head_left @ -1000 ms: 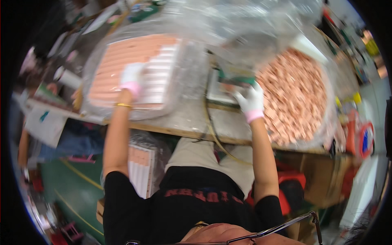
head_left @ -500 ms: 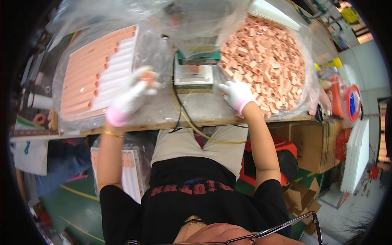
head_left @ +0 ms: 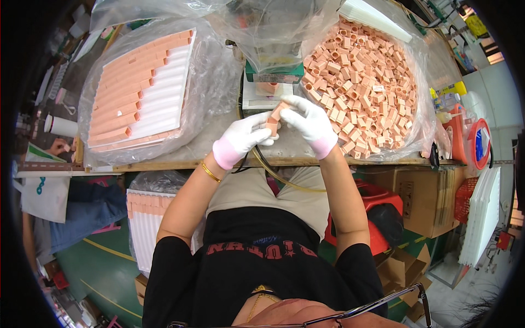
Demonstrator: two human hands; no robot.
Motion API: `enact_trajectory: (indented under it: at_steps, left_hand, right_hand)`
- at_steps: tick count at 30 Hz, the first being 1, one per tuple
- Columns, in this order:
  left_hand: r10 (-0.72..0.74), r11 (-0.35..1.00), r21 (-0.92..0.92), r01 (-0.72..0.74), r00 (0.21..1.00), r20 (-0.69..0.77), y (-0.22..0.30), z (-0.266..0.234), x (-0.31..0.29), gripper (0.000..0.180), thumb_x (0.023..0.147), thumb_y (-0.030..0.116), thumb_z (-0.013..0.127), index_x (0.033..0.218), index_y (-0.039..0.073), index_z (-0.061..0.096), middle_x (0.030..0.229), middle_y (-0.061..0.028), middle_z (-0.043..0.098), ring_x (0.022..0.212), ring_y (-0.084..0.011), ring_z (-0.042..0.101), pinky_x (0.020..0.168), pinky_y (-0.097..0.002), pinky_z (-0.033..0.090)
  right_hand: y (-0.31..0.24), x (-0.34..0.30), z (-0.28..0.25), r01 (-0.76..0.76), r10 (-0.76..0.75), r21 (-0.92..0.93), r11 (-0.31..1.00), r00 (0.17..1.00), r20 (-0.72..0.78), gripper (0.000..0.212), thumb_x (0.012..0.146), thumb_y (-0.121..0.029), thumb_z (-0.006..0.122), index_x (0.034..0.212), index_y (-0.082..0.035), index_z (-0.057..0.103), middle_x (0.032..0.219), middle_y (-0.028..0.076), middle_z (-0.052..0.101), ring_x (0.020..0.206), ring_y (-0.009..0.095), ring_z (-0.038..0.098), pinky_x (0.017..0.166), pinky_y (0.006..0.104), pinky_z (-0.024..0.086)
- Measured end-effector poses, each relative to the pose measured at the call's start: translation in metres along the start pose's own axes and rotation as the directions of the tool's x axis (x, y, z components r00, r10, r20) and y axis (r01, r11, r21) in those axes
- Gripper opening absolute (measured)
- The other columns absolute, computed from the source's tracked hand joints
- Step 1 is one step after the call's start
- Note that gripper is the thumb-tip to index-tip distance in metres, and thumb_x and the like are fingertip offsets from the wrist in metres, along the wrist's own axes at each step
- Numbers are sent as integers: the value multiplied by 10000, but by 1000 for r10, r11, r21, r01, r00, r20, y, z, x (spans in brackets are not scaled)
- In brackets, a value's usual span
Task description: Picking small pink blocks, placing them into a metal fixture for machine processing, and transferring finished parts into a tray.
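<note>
Both my hands, in white gloves with pink cuffs, meet over the table just in front of a small press-like machine (head_left: 273, 75). Between the fingertips of my left hand (head_left: 246, 136) is a short salmon-pink plastic tube piece (head_left: 271, 127). My right hand (head_left: 309, 120) pinches a second pink tube piece (head_left: 279, 111) just above it; the two seem to touch. Another pink piece (head_left: 267, 87) sits on the machine's pale bed under its green block. Fingers partly hide both held pieces.
On the right lies a large heap of loose pink tube pieces (head_left: 361, 82) on plastic film. At left, a white ridged tray (head_left: 170, 87) holds rows of pieces. A cable and yellow hose (head_left: 268, 167) cross the table edge. A co-worker's hand (head_left: 58, 146) shows far left.
My left hand, which held a pink piece near the tray, has come right to the middle. My right hand has moved left from the heap's edge and now holds a piece.
</note>
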State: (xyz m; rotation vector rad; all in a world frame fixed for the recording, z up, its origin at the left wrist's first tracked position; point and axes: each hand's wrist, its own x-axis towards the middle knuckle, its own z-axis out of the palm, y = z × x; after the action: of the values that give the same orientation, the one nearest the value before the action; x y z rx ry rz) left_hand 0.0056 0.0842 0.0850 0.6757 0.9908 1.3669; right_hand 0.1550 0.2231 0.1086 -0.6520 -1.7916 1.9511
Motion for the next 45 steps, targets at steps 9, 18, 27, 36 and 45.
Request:
enact_trajectory:
  at_steps: [9, 18, 27, 36, 45]
  left_hand:
    - [128, 960, 259, -108, 990, -62, -6, 2, 8, 619, 879, 36, 570, 1416, -34, 271, 1202, -105, 553, 995, -133, 582, 839, -244, 473]
    - [352, 688, 712, -141, 923, -157, 31, -13, -13, 647, 843, 98, 631, 1401, -2, 319, 1243, -147, 541, 1032, -176, 567, 884, -291, 471]
    - [569, -453, 699, 554, 783, -252, 149, -163, -29, 187, 735, 30, 561, 886, 90, 653, 929, -124, 658, 899, -339, 616, 798, -425, 501]
    - [490, -453, 862, 227, 871, 28, 174, -210, -61, 144, 773, 12, 565, 890, 71, 626, 894, -128, 631, 919, -324, 584, 820, -404, 464]
    - [533, -473, 818, 329, 846, -32, 156, -209, -55, 292, 764, -22, 582, 1039, 75, 593, 975, -115, 611, 977, -318, 551, 896, -390, 441]
  right_hand:
    - [8, -4, 4, 156, -135, -328, 932, 987, 88, 432, 773, -209, 724, 1157, -47, 613, 1011, 98, 619, 873, 165, 600, 786, 272, 484]
    - [27, 44, -18, 325, -627, -781, 534, 771, -108, 270, 651, -193, 754, 851, -22, 693, 945, 158, 629, 861, 311, 602, 786, 378, 486]
    - [25, 62, -9, 300, -561, -741, 601, 818, -124, 341, 655, -154, 759, 956, -25, 665, 932, 141, 645, 877, 300, 615, 805, 360, 492]
    - [-5, -20, -93, 80, -176, -683, 726, 982, -72, 252, 767, -182, 698, 998, -83, 682, 951, 125, 649, 896, 292, 614, 805, 362, 490]
    - [7, -88, -76, 59, -34, -969, 239, 998, 53, 295, 766, -211, 670, 1054, -155, 640, 831, 100, 613, 844, 289, 604, 762, 393, 480]
